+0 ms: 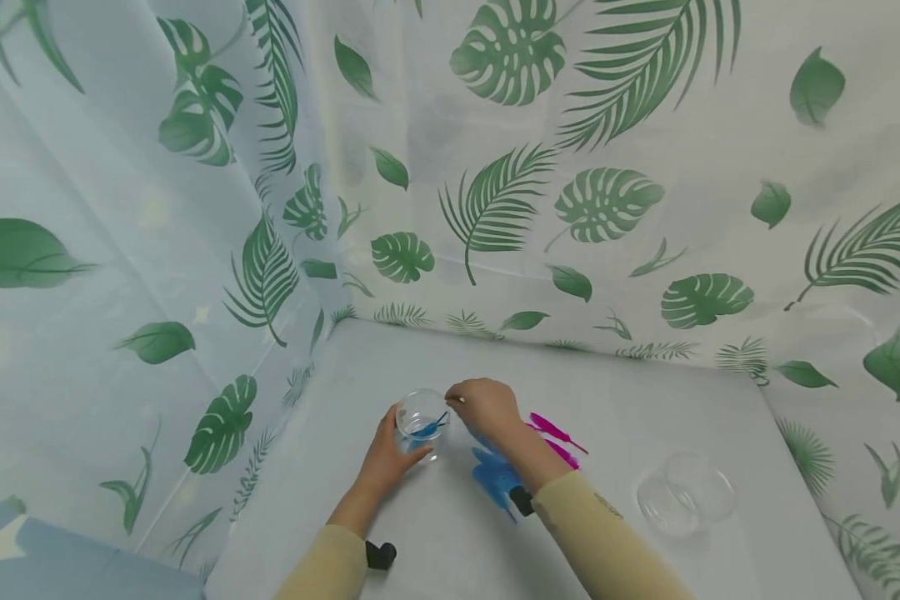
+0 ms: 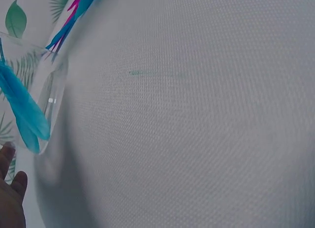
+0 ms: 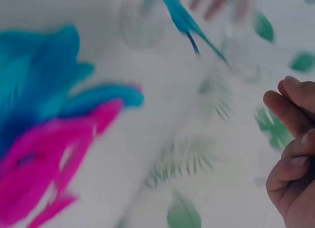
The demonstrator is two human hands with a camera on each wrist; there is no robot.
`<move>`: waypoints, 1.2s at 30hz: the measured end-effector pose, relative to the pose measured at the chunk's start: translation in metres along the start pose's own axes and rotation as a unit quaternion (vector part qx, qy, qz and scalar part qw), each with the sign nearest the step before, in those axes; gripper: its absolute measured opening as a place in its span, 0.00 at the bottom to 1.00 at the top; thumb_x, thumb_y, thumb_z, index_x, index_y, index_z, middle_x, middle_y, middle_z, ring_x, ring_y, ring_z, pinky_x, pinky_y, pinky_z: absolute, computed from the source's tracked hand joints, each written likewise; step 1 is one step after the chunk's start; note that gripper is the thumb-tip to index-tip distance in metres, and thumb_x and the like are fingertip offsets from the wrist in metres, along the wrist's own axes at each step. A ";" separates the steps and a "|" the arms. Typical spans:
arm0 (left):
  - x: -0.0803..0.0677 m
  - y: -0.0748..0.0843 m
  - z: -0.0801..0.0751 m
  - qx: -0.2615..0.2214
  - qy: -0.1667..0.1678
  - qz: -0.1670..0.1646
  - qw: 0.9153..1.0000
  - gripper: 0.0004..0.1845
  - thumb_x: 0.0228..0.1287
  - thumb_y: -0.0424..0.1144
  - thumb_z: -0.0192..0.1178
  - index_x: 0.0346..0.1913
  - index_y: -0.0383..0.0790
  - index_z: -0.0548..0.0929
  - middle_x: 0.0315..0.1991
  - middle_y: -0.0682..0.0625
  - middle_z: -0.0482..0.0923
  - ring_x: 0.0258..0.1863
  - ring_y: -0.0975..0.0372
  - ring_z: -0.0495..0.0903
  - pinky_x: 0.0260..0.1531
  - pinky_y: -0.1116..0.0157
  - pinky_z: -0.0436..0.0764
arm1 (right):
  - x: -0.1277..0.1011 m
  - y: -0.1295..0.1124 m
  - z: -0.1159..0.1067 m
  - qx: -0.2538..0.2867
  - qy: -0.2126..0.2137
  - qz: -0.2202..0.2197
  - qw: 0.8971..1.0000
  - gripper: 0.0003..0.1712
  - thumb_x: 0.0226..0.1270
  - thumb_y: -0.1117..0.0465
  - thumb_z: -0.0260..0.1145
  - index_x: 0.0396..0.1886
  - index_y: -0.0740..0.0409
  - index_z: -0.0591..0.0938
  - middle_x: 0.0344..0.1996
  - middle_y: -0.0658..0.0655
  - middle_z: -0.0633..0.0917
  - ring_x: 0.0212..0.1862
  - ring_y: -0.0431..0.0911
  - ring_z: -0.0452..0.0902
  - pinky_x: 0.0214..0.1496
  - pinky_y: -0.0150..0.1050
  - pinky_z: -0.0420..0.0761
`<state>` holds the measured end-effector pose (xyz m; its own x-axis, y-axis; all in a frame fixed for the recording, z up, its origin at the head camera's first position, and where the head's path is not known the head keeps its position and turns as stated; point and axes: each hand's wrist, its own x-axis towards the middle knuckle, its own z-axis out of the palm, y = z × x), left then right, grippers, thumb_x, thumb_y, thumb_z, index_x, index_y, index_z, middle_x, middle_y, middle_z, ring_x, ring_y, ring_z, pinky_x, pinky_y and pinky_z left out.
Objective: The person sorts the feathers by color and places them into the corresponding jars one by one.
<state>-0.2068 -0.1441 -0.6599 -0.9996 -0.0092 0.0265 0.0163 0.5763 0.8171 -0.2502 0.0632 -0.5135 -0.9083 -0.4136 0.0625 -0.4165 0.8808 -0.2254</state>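
Observation:
My left hand [image 1: 390, 461] holds a clear plastic cup [image 1: 422, 408] standing on the white table, thumb in front and fingers at its far side. Inside the cup lie blue feathers [image 2: 24, 107], their quills slanting up to the rim. Just right of the rim is my right hand [image 1: 487, 408], its fingers loosely bent; nothing shows between them in the right wrist view, where the fingers [image 3: 290, 164] are seen close up. Beneath the right forearm, blue feathers [image 1: 495, 475] lie in a pile beside magenta feathers [image 1: 551, 429], partly hidden by the arm.
Another clear cup [image 1: 678, 496] stands on the table's right side. Leaf-printed curtains [image 1: 495, 208] hang along the back and sides of the white table [image 1: 307, 467]. Black devices [image 1: 380, 555] sit at both wrists.

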 end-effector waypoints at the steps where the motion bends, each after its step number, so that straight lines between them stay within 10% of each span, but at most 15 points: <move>1: 0.000 -0.001 0.000 0.000 0.003 0.000 1.000 0.56 0.50 0.61 0.73 0.77 0.46 0.53 0.72 0.40 0.62 0.72 0.46 0.65 0.69 0.45 0.66 | -0.005 0.008 -0.008 0.009 0.010 0.009 1.000 0.09 0.68 0.50 0.67 0.43 0.40 0.89 0.42 0.44 0.90 0.47 0.44 0.86 0.48 0.44 0.84; 11: -0.002 -0.007 -0.004 -0.005 0.014 -0.010 1.000 0.57 0.48 0.61 0.74 0.76 0.46 0.53 0.70 0.37 0.64 0.71 0.44 0.66 0.68 0.43 0.67 | -0.090 0.106 -0.052 0.067 0.020 0.129 0.989 0.19 0.68 0.51 0.65 0.55 0.51 0.84 0.55 0.60 0.85 0.58 0.61 0.79 0.55 0.60 0.80; 23: 0.002 -0.005 -0.003 -0.007 0.011 -0.008 1.000 0.57 0.48 0.62 0.73 0.76 0.47 0.53 0.72 0.38 0.63 0.71 0.44 0.65 0.69 0.44 0.66 | -0.174 0.164 0.047 0.094 -0.072 0.216 0.969 0.21 0.63 0.56 0.69 0.55 0.57 0.82 0.55 0.64 0.82 0.60 0.64 0.76 0.59 0.62 0.76; 36: 0.003 -0.005 0.002 -0.009 0.001 -0.005 1.000 0.57 0.48 0.62 0.74 0.77 0.48 0.53 0.71 0.39 0.63 0.71 0.45 0.65 0.68 0.44 0.67 | -0.191 0.181 0.098 0.094 -0.017 0.242 0.966 0.16 0.59 0.59 0.74 0.46 0.57 0.85 0.47 0.58 0.82 0.50 0.55 0.81 0.54 0.55 0.80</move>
<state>-0.2099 -0.1457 -0.6653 -0.9997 -0.0165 0.0201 0.0074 0.5613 0.8276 -0.1479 0.2787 -0.6619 -0.9916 0.0254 -0.1265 0.0735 0.9167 -0.3928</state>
